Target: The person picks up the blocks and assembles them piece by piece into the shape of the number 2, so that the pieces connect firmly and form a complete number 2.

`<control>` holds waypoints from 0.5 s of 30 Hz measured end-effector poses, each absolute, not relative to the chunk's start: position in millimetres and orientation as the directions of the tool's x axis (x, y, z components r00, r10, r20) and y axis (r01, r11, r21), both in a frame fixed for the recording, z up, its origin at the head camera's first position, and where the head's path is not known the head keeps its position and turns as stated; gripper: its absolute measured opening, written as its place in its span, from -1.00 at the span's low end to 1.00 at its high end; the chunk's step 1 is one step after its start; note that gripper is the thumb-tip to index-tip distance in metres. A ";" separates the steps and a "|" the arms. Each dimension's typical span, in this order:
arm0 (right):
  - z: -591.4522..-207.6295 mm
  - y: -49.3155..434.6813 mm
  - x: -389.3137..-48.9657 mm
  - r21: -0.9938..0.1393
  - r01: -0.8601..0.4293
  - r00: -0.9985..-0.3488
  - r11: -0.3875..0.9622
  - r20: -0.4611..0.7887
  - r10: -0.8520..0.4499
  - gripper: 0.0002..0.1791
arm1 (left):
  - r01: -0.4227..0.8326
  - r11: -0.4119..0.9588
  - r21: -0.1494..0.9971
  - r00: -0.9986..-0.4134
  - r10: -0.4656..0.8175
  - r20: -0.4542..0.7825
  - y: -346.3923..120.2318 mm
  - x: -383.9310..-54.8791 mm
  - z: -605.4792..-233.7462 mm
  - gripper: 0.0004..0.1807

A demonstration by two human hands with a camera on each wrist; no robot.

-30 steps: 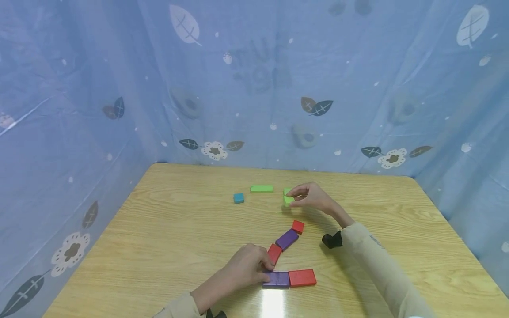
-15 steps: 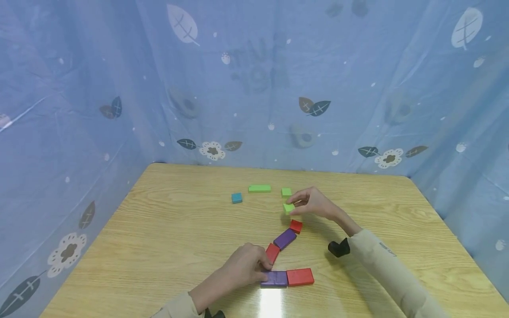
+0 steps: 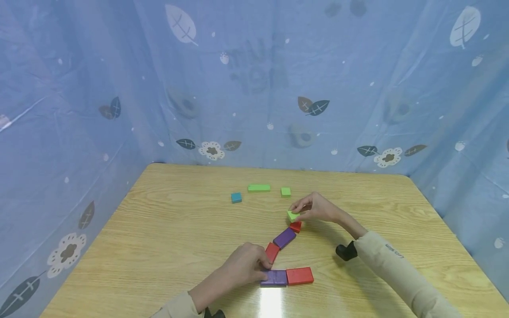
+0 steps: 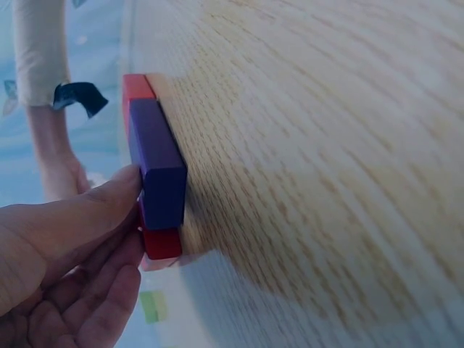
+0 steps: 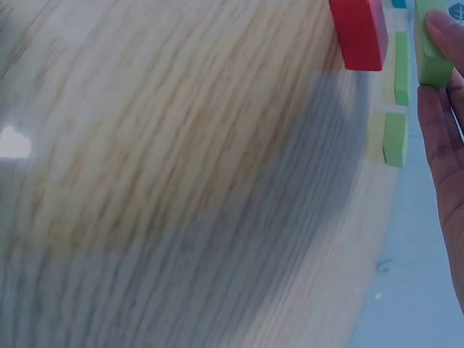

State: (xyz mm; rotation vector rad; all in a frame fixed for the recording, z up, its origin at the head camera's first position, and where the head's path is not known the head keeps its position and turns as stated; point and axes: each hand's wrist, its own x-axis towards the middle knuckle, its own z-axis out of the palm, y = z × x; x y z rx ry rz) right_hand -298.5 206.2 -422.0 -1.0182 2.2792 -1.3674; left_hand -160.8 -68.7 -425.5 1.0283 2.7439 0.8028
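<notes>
- Pinching a small light-green wooden block (image 3: 293, 215) between thumb and fingertips, the right hand (image 3: 316, 207) holds it just above and touching the far end of a slanted row of blocks on the light wooden bench (image 3: 159, 229).
- Directly under that green block lies a small red square block (image 3: 296, 226), the farthest piece of the row.
- Next in the row, toward the person, come a purple rectangular block (image 3: 285, 238) and then a red rectangular block (image 3: 272, 252), set end to end on a slant.
- Resting at the near end of the row, the left hand (image 3: 244, 266) has its fingers curled down and its fingertips pressed to a flat purple rectangular block (image 3: 274, 278); the left wrist view shows the thumb against that block's edge.
- A flat red rectangular block (image 3: 300, 275) lies touching the purple one on its right side.
- Farther back on the bench, well apart from the hands, sit a small teal cube (image 3: 236, 197), a long green rectangular block (image 3: 259, 187) and a small green square block (image 3: 285, 191).
- A blue plastic sheet printed with leaves and flowers (image 3: 254, 88) hangs round the bench.
</notes>
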 end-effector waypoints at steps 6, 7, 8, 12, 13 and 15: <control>-427.9 212.8 -304.7 -0.837 -0.446 -0.712 0.318 0.116 -0.693 -0.85 | 0.586 0.626 0.515 -0.763 0.640 0.090 -69.0 -160.7 -425.5 -0.79; -428.3 213.6 -305.8 -0.833 -0.446 -0.719 0.328 0.115 -0.686 -0.85 | 0.584 0.628 0.515 -0.764 0.639 0.087 -69.0 -160.7 -425.5 -0.79; -428.5 214.4 -306.8 -0.829 -0.444 -0.727 0.340 0.112 -0.677 -0.85 | 0.583 0.628 0.515 -0.764 0.639 0.085 -68.9 -160.7 -425.5 -0.79; -429.3 215.7 -309.7 -0.825 -0.415 -0.761 0.382 0.085 -0.643 -0.84 | 0.581 0.627 0.519 -0.765 0.639 0.083 -68.8 -160.7 -424.9 -0.80; -430.1 216.0 -310.1 -0.825 -0.409 -0.767 0.389 0.080 -0.636 -0.83 | 0.581 0.626 0.521 -0.764 0.640 0.083 -68.8 -160.7 -424.6 -0.80; -433.3 216.3 -311.6 -0.820 -0.406 -0.774 0.402 0.075 -0.629 -0.83 | 0.580 0.623 0.525 -0.763 0.641 0.082 -68.7 -160.7 -424.2 -0.80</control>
